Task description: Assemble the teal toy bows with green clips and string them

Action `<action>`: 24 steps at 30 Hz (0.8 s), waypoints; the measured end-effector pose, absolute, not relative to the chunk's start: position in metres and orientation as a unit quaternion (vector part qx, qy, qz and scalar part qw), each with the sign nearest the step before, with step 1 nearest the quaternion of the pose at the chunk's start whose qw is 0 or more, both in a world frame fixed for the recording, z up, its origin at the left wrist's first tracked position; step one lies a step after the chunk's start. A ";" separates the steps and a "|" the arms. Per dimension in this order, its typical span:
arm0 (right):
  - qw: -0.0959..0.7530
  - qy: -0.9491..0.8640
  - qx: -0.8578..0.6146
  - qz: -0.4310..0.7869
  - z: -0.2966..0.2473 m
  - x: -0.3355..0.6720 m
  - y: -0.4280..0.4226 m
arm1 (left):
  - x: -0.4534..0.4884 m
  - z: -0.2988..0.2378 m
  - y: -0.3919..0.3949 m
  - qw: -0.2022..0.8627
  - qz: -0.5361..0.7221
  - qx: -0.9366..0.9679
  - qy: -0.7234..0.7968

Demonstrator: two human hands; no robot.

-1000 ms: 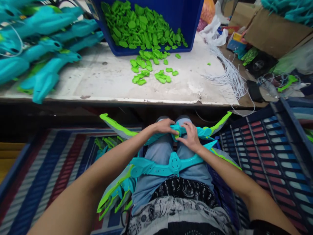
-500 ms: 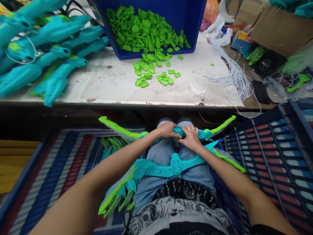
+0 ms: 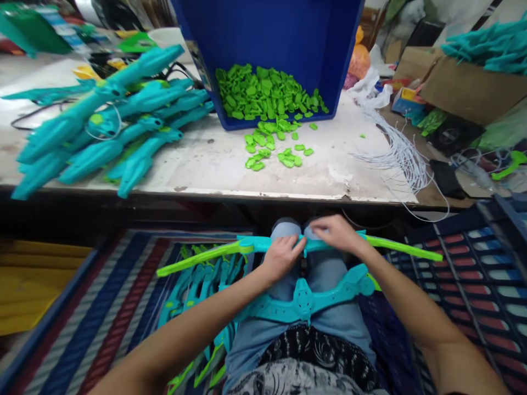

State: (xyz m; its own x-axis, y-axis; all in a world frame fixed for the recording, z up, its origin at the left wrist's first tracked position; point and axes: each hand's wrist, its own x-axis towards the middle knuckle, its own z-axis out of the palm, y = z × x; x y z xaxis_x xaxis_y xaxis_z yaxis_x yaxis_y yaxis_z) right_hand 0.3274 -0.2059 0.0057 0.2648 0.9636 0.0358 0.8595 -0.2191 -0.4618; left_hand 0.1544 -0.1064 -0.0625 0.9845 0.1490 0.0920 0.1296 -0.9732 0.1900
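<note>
Both hands, the left hand (image 3: 283, 255) and the right hand (image 3: 335, 232), are close together and grip the middle of a teal and green toy bow (image 3: 255, 247), held level above the knees, below the table (image 3: 206, 164) edge.

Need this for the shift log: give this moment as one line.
left hand: grips toy bow centre | right hand: grips same bow | lap: second teal bow piece | table: loose green parts

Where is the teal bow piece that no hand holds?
The teal bow piece lies across the person's lap, mid-frame in the head view, just below the left hand and right hand gripping the green-tipped bow.
</note>
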 end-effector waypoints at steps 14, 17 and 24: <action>0.222 -0.543 -0.810 -0.029 0.027 0.409 -0.066 | 0.165 -0.057 -0.095 0.247 -0.028 0.955 0.163; 0.267 -0.606 -0.749 -0.009 0.020 0.385 -0.123 | 0.174 -0.061 -0.085 0.353 -0.027 0.918 0.179; 0.206 -0.692 -0.684 0.102 -0.038 0.321 -0.220 | 0.202 -0.053 -0.049 0.689 -0.167 0.658 0.252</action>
